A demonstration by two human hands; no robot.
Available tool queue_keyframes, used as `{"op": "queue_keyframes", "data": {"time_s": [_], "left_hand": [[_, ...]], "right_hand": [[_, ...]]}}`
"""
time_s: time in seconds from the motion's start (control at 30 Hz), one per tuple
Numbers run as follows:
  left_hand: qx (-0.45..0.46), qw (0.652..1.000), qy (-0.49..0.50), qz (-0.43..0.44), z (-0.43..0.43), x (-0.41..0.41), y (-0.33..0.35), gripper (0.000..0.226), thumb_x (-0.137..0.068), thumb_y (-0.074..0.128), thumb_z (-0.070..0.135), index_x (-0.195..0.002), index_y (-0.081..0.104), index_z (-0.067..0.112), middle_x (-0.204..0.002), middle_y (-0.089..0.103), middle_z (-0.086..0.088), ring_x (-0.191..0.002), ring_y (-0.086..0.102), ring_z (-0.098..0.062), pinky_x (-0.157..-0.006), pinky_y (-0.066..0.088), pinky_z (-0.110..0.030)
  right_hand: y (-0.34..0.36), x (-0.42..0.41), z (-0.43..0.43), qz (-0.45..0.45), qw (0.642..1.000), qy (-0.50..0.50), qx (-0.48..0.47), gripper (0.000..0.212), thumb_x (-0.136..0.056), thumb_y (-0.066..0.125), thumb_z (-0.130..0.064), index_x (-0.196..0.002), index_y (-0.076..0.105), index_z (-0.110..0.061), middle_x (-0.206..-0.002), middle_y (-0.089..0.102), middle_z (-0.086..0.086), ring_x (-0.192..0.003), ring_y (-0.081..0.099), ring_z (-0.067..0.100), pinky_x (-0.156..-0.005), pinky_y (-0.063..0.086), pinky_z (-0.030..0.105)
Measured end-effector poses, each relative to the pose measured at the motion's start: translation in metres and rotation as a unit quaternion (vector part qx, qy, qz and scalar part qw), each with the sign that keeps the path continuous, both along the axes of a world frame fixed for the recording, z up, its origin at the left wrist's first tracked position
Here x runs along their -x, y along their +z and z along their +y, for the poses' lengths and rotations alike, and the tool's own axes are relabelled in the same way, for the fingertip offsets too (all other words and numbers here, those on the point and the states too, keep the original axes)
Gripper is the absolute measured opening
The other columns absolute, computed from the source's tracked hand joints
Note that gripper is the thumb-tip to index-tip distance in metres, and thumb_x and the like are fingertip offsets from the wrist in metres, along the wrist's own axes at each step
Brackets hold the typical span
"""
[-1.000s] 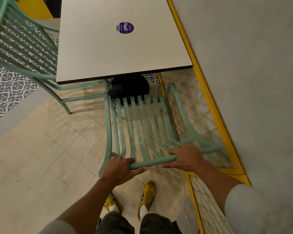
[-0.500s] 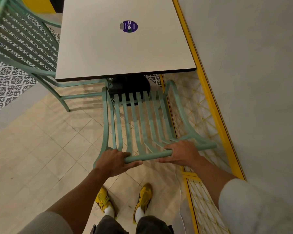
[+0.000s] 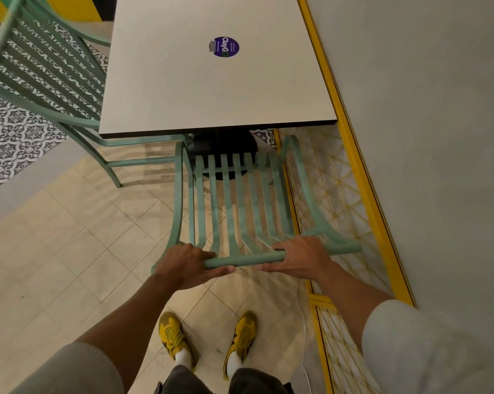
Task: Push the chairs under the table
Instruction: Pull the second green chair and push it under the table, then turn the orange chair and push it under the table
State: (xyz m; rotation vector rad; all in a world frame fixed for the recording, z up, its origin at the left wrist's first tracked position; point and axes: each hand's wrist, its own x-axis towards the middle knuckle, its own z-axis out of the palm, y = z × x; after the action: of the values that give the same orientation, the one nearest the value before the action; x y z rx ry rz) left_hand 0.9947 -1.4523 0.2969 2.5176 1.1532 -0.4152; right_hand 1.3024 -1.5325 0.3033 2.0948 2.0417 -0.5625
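Observation:
A green slatted metal chair [image 3: 240, 206] stands in front of me, its seat partly under the near edge of the beige table [image 3: 183, 89]. My left hand [image 3: 187, 265] grips the left part of the chair's top rail. My right hand [image 3: 302, 258] grips the same rail further right. A second green chair [image 3: 44, 78] stands at the table's left side, its seat tucked partly under the tabletop.
A grey wall [image 3: 425, 137] with a yellow floor strip [image 3: 365, 200] runs close along the right of the chair and table. A round purple sticker [image 3: 225, 46] lies on the tabletop. The table's black base [image 3: 226, 145] sits ahead of the chair. My yellow shoes [image 3: 209, 336] are below.
The chair has slid forward toward the table, its seat going further under the near edge. Both hands kept their hold on the top rail and moved with it.

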Motion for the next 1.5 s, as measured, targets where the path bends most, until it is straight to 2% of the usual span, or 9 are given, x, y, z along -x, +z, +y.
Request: {"op": "queue_keyframes", "data": {"time_s": [0.27, 0.53, 0.67, 0.77, 0.9, 1.03, 1.2, 1.33, 1.5], "left_hand": [[0.028, 0.999, 0.018, 0.005, -0.007, -0.005, 0.007, 0.105, -0.076, 0.012, 0.111, -0.121, 0.076, 0.041, -0.066, 0.065, 0.008, -0.057, 0.065, -0.007, -0.063, 0.064, -0.029], [0.134, 0.987, 0.092, 0.006, -0.01, -0.004, 0.032, 0.085, -0.09, 0.038, 0.095, -0.117, 0.076, 0.025, -0.085, 0.071, 0.006, -0.072, 0.069, -0.009, -0.07, 0.062, -0.029], [0.13, 0.987, 0.099, -0.002, -0.004, 0.011, 0.054, 0.058, -0.104, 0.052, 0.071, -0.128, 0.077, 0.024, -0.109, 0.078, 0.002, -0.097, 0.074, -0.016, -0.085, 0.064, -0.035], [0.093, 0.989, 0.111, -0.019, 0.006, 0.042, 0.072, 0.054, -0.106, 0.052, 0.067, -0.138, 0.072, 0.028, -0.13, 0.077, 0.001, -0.112, 0.073, -0.021, -0.092, 0.063, -0.042], [0.075, 0.99, 0.12, 0.002, 0.023, 0.109, 0.085, 0.072, -0.105, 0.049, 0.071, -0.159, 0.052, 0.025, -0.156, 0.063, -0.002, -0.137, 0.062, -0.027, -0.109, 0.056, -0.051], [0.052, 0.989, 0.135, 0.002, 0.036, 0.195, 0.084, 0.09, -0.105, 0.044, 0.074, -0.173, 0.023, 0.02, -0.18, 0.026, -0.005, -0.164, 0.029, -0.03, -0.128, 0.036, -0.054], [0.055, 0.988, 0.14, 0.022, 0.056, 0.314, 0.079, 0.099, -0.104, 0.036, 0.079, -0.176, 0.01, 0.016, -0.184, 0.01, -0.009, -0.17, 0.011, -0.029, -0.135, 0.022, -0.053], [0.044, 0.986, 0.159, 0.022, 0.091, 0.407, 0.086, 0.1, -0.103, 0.034, 0.08, -0.175, 0.01, 0.015, -0.184, 0.009, -0.009, -0.17, 0.008, -0.029, -0.135, 0.018, -0.052], [-0.001, 0.983, 0.185, 0.012, 0.145, 0.498, 0.109, 0.101, -0.102, 0.032, 0.083, -0.175, 0.013, 0.016, -0.184, 0.01, -0.008, -0.171, 0.005, -0.028, -0.136, 0.015, -0.054]], "right_hand": [[0.006, -0.002, -0.003, -0.002, 0.999, -0.01, 0.032, 0.112, -0.053, 0.025, -0.118, -0.107, 0.078, -0.035, -0.083, 0.075, -0.009, -0.07, 0.063, 0.011, -0.06, 0.045, 0.032], [0.055, 0.018, 0.016, 0.058, 0.973, -0.031, 0.22, 0.119, -0.062, 0.032, -0.113, -0.138, 0.066, -0.029, -0.128, 0.068, 0.0, -0.118, 0.066, 0.025, -0.094, 0.054, 0.042], [0.08, 0.047, 0.037, 0.029, 0.979, 0.025, 0.201, 0.069, -0.096, 0.042, -0.084, -0.118, 0.072, -0.026, -0.114, 0.07, -0.001, -0.101, 0.066, 0.017, -0.087, 0.055, 0.035], [0.09, 0.075, 0.051, 0.011, 0.979, 0.039, 0.2, 0.061, -0.105, 0.046, -0.062, -0.145, 0.062, -0.018, -0.145, 0.064, 0.011, -0.127, 0.062, 0.03, -0.106, 0.052, 0.043], [0.096, 0.127, 0.071, -0.013, 0.977, 0.062, 0.203, 0.072, -0.106, 0.046, -0.063, -0.161, 0.044, -0.016, -0.166, 0.044, 0.009, -0.149, 0.045, 0.03, -0.121, 0.039, 0.043], [0.089, 0.194, 0.094, -0.031, 0.98, 0.049, 0.192, 0.077, -0.106, 0.045, -0.066, -0.163, 0.038, -0.016, -0.168, 0.04, 0.012, -0.152, 0.041, 0.031, -0.122, 0.037, 0.047], [0.08, 0.293, 0.125, -0.029, 0.98, 0.047, 0.194, 0.08, -0.106, 0.042, -0.066, -0.166, 0.032, -0.013, -0.174, 0.03, 0.009, -0.158, 0.032, 0.028, -0.127, 0.031, 0.046], [0.078, 0.387, 0.169, -0.029, 0.977, 0.068, 0.199, 0.086, -0.106, 0.044, -0.066, -0.167, 0.026, -0.008, -0.176, 0.021, 0.011, -0.162, 0.022, 0.028, -0.129, 0.026, 0.044], [0.093, 0.493, 0.241, 0.009, 0.986, 0.092, 0.141, 0.085, -0.104, 0.046, -0.067, -0.168, 0.025, -0.017, -0.177, 0.019, 0.006, -0.162, 0.019, 0.027, -0.13, 0.024, 0.047]]}}
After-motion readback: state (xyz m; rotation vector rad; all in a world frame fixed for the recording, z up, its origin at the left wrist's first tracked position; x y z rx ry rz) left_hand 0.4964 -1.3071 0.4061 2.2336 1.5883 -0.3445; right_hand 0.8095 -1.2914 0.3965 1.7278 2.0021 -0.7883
